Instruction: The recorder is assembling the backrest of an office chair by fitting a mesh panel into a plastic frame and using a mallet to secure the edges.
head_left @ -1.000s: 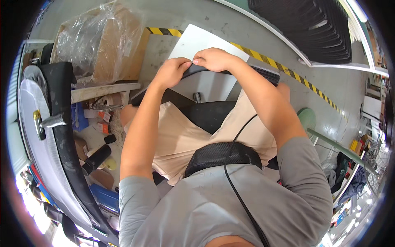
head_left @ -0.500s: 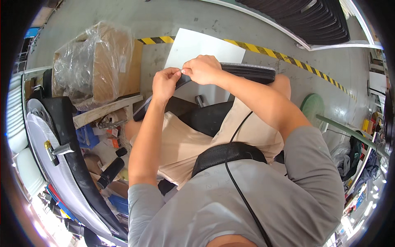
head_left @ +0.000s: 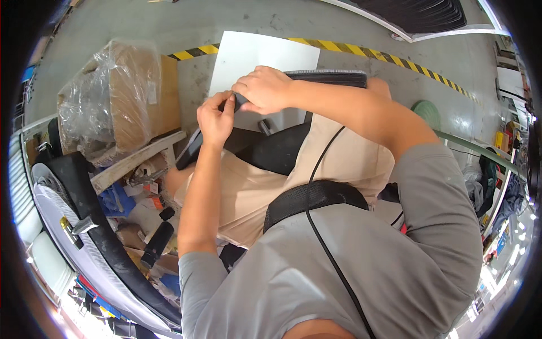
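To the left of the white board (head_left: 266,50) a plastic-draped carton (head_left: 132,90) is standing, while by the board's near edge the left hand (head_left: 216,120) is pinching a curved black piece (head_left: 333,78), which is arching out past both hands, and the right hand (head_left: 267,90) is clasping it close beside the left.

Bright glare whitens both lower sides; edges seem blurred.

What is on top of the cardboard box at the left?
Crumpled clear plastic film drapes over the cardboard box; some brown cardboard shows through. Elsewhere, folds and glare obscure what lies beneath.
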Demonstrator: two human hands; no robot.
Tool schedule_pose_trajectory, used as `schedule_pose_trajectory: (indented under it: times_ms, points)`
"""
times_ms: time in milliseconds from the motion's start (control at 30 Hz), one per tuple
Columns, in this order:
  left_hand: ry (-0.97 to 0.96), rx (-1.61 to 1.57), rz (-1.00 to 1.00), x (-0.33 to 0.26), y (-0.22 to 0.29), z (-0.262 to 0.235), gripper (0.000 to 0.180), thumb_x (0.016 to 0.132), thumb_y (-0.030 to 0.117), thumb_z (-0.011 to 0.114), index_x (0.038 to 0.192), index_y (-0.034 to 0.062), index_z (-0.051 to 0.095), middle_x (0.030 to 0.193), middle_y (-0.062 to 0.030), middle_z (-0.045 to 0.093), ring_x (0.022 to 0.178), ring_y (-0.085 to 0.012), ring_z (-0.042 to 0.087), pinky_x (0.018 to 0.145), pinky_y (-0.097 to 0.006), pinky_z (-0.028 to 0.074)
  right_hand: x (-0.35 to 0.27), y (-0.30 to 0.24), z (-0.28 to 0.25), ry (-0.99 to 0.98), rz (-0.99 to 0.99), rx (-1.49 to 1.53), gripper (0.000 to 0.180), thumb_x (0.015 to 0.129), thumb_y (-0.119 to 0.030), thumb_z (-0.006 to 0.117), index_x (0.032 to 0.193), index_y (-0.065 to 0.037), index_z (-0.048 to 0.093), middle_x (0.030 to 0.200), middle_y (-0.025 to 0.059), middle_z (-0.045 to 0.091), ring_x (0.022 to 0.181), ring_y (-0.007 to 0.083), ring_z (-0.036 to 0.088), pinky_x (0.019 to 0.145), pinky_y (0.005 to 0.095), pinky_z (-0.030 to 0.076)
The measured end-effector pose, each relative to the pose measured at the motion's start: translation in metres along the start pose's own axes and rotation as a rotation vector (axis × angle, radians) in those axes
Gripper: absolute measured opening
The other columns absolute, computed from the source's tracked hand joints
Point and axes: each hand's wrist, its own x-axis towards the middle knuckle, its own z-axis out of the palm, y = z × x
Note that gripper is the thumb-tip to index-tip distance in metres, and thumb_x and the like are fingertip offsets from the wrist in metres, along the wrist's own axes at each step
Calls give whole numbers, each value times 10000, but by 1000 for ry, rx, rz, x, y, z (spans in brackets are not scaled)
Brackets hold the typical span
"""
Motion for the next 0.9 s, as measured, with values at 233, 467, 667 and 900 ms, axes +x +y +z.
schedule_pose_trajectory:
  times_ms: [233, 467, 667, 900]
  points:
    - [62, 141, 281, -2, 0, -1, 153, 943, 183, 673, 1039, 98, 757, 815, -140, 722, 718, -358, 672, 684, -448, 530, -1, -5, 16, 326, -173, -607, 594, 897, -380, 707, 1274, 62, 586, 1211, 208, 671, 1128, 331, 666, 1000, 421, 507]
    - [-393, 101, -237, -5, -38, -59, 377, 1045, 361, 580, 1056, 4, 700, 739, -222, 601, 630, -300, 508, 658, -410, 468, 32, -36, -27, -183, 147, -135, 565, 1004, -485, 572, 1227, 27, 658, 1111, 203, 713, 1068, 345, 692, 867, 473, 561]
    - [-381, -73, -113, 3, -27, -52, 265, 1026, 236, 603, 1116, 19, 725, 810, -230, 669, 736, -393, 633, 733, -429, 512, 60, -18, -17, -404, 241, 140, 431, 1065, -453, 458, 1197, -141, 724, 1017, 150, 740, 1040, 371, 686, 855, 505, 549]
    - [-292, -114, -217, -4, -28, -50, 221, 1003, 170, 653, 1100, -13, 729, 750, -146, 639, 679, -121, 536, 662, -327, 472, 49, -37, -12, -219, 297, 137, 286, 1039, -355, 500, 1066, -228, 755, 955, 133, 754, 908, 379, 715, 805, 524, 555]
